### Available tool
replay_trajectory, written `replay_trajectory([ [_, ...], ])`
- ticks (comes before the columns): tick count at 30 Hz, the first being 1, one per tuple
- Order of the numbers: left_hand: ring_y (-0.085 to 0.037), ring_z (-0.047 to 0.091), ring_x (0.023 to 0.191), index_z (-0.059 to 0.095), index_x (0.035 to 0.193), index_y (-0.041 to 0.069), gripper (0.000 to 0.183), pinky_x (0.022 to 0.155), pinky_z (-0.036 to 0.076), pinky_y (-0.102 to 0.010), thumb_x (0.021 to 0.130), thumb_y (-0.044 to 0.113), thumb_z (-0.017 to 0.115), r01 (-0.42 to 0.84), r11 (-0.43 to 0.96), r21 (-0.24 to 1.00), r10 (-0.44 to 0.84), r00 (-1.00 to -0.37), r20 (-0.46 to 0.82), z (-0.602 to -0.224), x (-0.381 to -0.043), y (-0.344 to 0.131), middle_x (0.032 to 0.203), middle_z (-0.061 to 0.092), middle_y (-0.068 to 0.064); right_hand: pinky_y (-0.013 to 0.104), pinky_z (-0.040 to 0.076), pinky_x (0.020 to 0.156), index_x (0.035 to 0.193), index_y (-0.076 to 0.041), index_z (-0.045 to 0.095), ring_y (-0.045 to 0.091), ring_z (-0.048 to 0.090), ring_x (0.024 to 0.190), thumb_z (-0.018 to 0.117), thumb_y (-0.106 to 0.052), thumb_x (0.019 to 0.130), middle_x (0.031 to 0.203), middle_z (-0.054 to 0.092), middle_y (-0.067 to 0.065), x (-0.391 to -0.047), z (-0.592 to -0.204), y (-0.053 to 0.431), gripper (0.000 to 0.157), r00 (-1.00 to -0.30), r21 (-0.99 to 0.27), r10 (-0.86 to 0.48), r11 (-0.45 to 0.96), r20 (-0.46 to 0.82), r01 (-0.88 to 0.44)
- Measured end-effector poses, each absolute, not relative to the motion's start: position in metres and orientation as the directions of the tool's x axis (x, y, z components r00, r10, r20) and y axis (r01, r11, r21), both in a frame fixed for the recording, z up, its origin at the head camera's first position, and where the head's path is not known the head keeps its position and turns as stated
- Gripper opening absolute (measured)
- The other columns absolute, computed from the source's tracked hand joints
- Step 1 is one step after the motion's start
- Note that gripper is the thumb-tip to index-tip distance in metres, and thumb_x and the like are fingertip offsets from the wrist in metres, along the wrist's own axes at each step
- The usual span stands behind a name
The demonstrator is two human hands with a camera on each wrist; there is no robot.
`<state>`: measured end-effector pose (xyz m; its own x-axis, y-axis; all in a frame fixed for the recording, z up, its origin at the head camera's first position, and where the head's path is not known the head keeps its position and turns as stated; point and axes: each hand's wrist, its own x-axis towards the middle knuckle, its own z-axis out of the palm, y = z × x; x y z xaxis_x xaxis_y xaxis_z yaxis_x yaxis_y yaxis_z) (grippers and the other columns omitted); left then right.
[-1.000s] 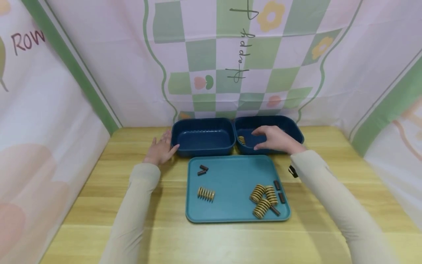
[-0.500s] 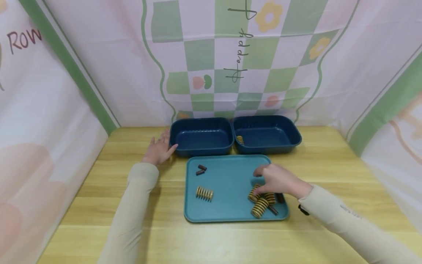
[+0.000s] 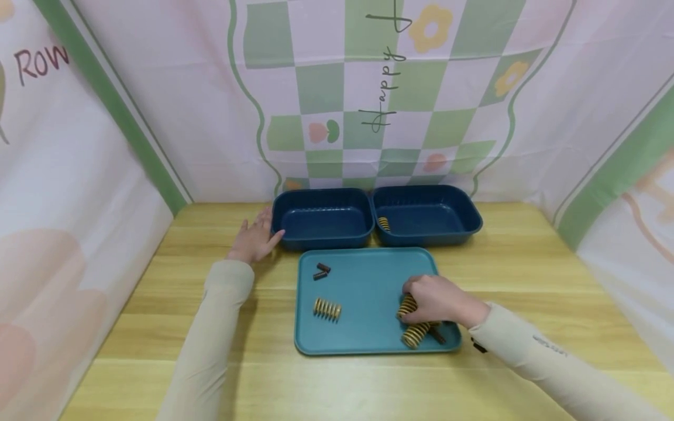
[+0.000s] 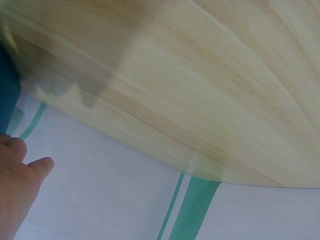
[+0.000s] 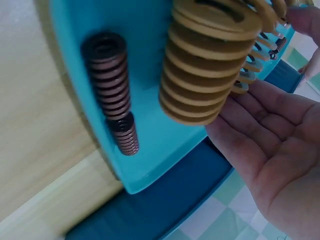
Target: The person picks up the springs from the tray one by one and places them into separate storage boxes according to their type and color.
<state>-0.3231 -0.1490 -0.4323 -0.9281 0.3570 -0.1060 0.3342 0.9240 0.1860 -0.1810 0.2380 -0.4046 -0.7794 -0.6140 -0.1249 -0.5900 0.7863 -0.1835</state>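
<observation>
My right hand [image 3: 438,299] is over the right side of the teal tray [image 3: 368,275], its thumb and fingers pinching a yellow coil spring [image 3: 406,306]. Another yellow spring [image 3: 416,335] lies just below it. In the right wrist view a large yellow spring [image 5: 210,65] stands in front of the fingers and partly hides the gripped one. Two small brown springs [image 5: 107,75] lie near the tray's rim there. My left hand [image 3: 254,240] rests with fingers spread against the left side of the left blue bin [image 3: 323,242].
The right blue bin [image 3: 429,238] stands beside the left one, with a yellow spring [image 3: 384,224] in its left corner. At the tray's left lie a yellow spring [image 3: 327,310] and two small brown springs [image 3: 321,271]. A patterned cloth [image 3: 316,88] hangs behind the bins.
My right hand has come from above the right bin down to the tray and closed its fingers on a yellow spring. The left hand has stayed in place.
</observation>
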Motion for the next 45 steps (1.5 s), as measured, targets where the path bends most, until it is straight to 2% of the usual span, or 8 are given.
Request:
replay_trajectory([
  [5, -0.032, 0.009, 0.142, 0.002, 0.148, -0.006, 0.074, 0.112, 0.009, -0.057, 0.102, 0.046, 0.025, 0.33, 0.926, 0.182, 0.353, -0.928, -0.117, -0.43, -0.322, -0.149, 0.156, 0.006, -0.02, 0.026, 0.038, 0.052, 0.082, -0.009, 0.065, 0.008, 0.041, 0.057, 0.077, -0.028, 0.07, 0.08, 0.06, 0.0, -0.181, -0.404, 0.231, 0.025, -0.763, -0.204, -0.632, 0.771, -0.133, -0.603],
  [12, -0.032, 0.009, 0.143, 0.002, 0.148, -0.006, 0.075, 0.112, 0.009, -0.056, 0.101, 0.049, 0.022, 0.33, 0.928, 0.175, 0.353, -0.928, -0.121, -0.43, -0.322, -0.148, 0.156, 0.005, -0.02, 0.031, 0.048, 0.058, 0.097, 0.0, 0.068, 0.012, 0.054, 0.066, 0.077, -0.018, 0.068, 0.089, 0.065, 0.009, -0.179, -0.407, 0.228, 0.036, -0.761, -0.211, -0.639, 0.764, -0.116, -0.61],
  [18, -0.031, 0.009, 0.143, 0.002, 0.148, -0.006, 0.074, 0.112, 0.009, -0.057, 0.102, 0.047, 0.025, 0.331, 0.926, 0.182, 0.355, -0.928, -0.117, -0.431, -0.322, -0.148, 0.156, 0.005, -0.02, 0.036, 0.053, 0.066, 0.1, 0.002, 0.068, 0.02, 0.062, 0.076, 0.08, -0.016, 0.067, 0.095, 0.066, 0.012, -0.176, -0.408, 0.227, 0.04, -0.77, -0.223, -0.63, 0.769, -0.103, -0.599],
  [26, -0.031, 0.009, 0.143, 0.002, 0.149, -0.005, 0.074, 0.112, 0.009, -0.056, 0.102, 0.047, 0.024, 0.331, 0.927, 0.178, 0.353, -0.929, -0.111, -0.432, -0.322, -0.149, 0.156, 0.005, -0.019, 0.033, 0.051, 0.062, 0.101, 0.001, 0.067, 0.016, 0.06, 0.072, 0.079, -0.012, 0.066, 0.093, 0.065, 0.01, -0.173, -0.412, 0.228, 0.039, -0.771, -0.216, -0.635, 0.761, -0.057, -0.611],
  [32, -0.03, 0.009, 0.143, 0.002, 0.149, -0.005, 0.074, 0.112, 0.009, -0.057, 0.101, 0.048, 0.024, 0.332, 0.929, 0.164, 0.351, -0.93, -0.105, -0.433, -0.323, -0.149, 0.156, 0.006, -0.018, 0.033, 0.052, 0.063, 0.101, 0.001, 0.067, 0.018, 0.062, 0.075, 0.081, -0.012, 0.067, 0.094, 0.066, 0.011, -0.173, -0.415, 0.229, 0.039, -0.751, -0.225, -0.659, 0.738, -0.034, -0.637],
  [40, -0.03, 0.01, 0.143, 0.006, 0.148, -0.006, 0.074, 0.111, 0.01, -0.057, 0.101, 0.047, 0.026, 0.342, 0.924, 0.17, 0.361, -0.928, -0.092, -0.434, -0.323, -0.148, 0.156, 0.009, -0.019, 0.04, 0.053, 0.08, 0.108, 0.001, 0.066, 0.026, 0.064, 0.095, 0.083, -0.019, 0.07, 0.104, 0.067, 0.011, -0.173, -0.419, 0.233, 0.047, -0.768, -0.351, -0.634, 0.701, 0.089, -0.62],
  [45, -0.031, 0.01, 0.143, 0.006, 0.148, -0.006, 0.073, 0.111, 0.01, -0.057, 0.102, 0.046, 0.027, 0.338, 0.925, 0.172, 0.356, -0.93, -0.09, -0.433, -0.323, -0.148, 0.155, 0.009, -0.019, 0.044, 0.051, 0.084, 0.113, -0.002, 0.066, 0.028, 0.062, 0.102, 0.084, -0.02, 0.069, 0.11, 0.066, 0.01, -0.177, -0.412, 0.226, 0.051, -0.793, -0.42, -0.58, 0.682, 0.188, -0.598],
])
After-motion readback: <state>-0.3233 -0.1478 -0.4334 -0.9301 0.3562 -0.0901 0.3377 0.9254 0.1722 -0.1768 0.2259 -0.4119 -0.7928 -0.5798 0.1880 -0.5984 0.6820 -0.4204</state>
